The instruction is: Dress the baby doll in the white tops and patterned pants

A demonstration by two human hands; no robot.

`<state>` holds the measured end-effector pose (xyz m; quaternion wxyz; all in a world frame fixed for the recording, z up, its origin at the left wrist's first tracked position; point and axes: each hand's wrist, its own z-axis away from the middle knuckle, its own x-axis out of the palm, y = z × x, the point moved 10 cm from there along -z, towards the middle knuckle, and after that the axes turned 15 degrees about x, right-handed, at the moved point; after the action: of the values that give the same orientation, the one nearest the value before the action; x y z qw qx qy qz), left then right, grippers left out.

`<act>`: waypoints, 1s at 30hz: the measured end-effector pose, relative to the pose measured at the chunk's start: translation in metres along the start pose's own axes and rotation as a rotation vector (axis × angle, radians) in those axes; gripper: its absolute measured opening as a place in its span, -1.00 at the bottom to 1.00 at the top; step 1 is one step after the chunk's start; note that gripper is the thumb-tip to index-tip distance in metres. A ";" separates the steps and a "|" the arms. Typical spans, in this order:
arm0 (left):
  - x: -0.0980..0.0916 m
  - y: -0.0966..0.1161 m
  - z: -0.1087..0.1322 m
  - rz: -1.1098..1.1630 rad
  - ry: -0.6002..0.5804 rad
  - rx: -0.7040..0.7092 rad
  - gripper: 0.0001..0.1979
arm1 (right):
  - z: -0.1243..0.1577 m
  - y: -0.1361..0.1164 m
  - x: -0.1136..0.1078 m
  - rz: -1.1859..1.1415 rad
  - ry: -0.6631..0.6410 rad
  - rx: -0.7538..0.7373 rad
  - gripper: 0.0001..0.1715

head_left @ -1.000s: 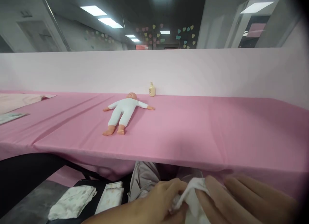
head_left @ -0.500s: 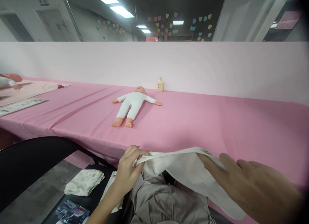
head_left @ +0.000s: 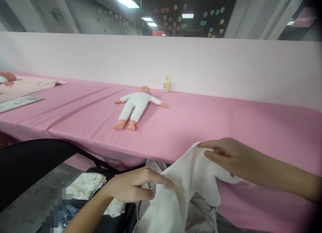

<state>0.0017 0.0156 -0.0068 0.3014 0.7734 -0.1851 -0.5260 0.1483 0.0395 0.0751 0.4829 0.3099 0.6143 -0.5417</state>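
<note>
A white baby garment (head_left: pixel 173 196) hangs over my lap, its upper end raised above the table's front edge. My right hand (head_left: pixel 223 156) pinches that upper end between thumb and fingers. Against the garment's left side lies my left hand (head_left: pixel 141 184), index finger stretched across the fabric and thumb apart from it. A sleeve-like part hangs below my right hand. On the table, a baby doll (head_left: pixel 137 104) in a white suit lies on its back, arms spread and feet toward me, apart from both hands.
A pump bottle (head_left: pixel 166 84) stands by the wall on the pink-covered table (head_left: pixel 226 122). Another doll (head_left: pixel 7 77) lies far left on a pale mat (head_left: pixel 32 87). Folded patterned cloth (head_left: pixel 87 186) rests on a black chair (head_left: pixel 50 152) at my left.
The garment was stretched sideways between both hands; now it hangs down over my lap. My right hand moved up and left, and my left hand loosened its pinch and turned over the fabric.
</note>
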 end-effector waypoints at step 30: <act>-0.089 0.060 -0.006 -0.735 0.780 -0.025 -0.69 | 0.036 -0.032 -0.025 0.433 0.641 -0.285 -0.48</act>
<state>-0.0245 0.0254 0.0967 0.1530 0.9216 0.2300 -0.2725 0.1368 0.0017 0.1119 0.4081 0.5149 0.7231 -0.2132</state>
